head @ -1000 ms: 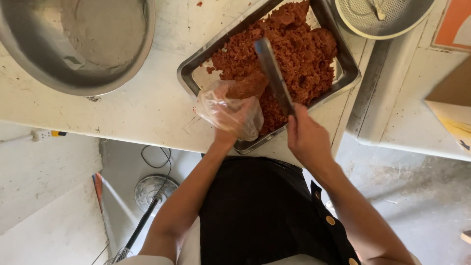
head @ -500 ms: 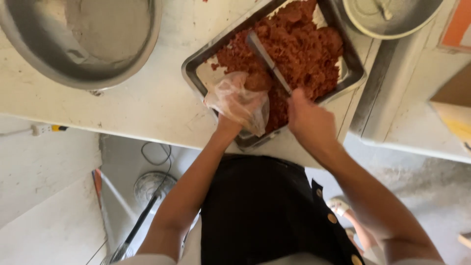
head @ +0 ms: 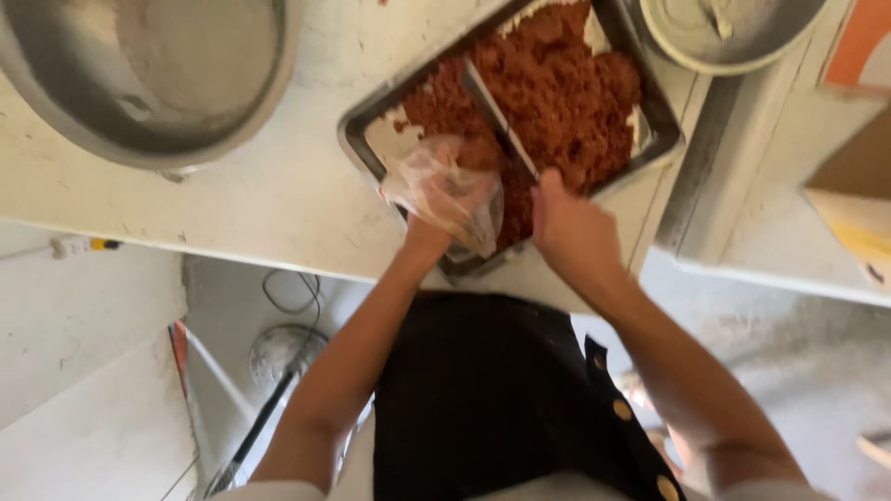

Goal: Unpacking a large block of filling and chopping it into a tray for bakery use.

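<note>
Seen from above, at a pale, scuffed worktop [head: 278,199] with small dark specks and a worn front edge; on it, toward the upper middle, a rectangular metal tray [head: 364,139] set at a slant, filled with a reddish-brown crumbly mixture [head: 566,93], one bare patch of tray floor near its left corner; left hand [head: 445,199] wrapped in a thin clear plastic bag [head: 436,186], loosely cupped over the near edge of the tray and touching the mixture there; right hand [head: 571,227] clenched round the handle of a long flat metal blade [head: 497,116], the blade lying diagonally across the mixture, tip pointing up and left; at upper left a large round metal basin [head: 148,74] with a grey dusty inside, well apart from the tray; at upper right another round metal bowl [head: 724,32] cut off by the frame, just beside the tray's far corner; right of the worktop a pale stepped ledge [head: 742,186] and part of a brown cardboard box [head: 854,176]; below the worktop edge a grey concrete floor [head: 761,334], a dark cable [head: 288,297] looped on it, a round dusty object [head: 283,353] too blurred to identify, and a dark apron [head: 492,399] with round buttons in the foreground.
</note>
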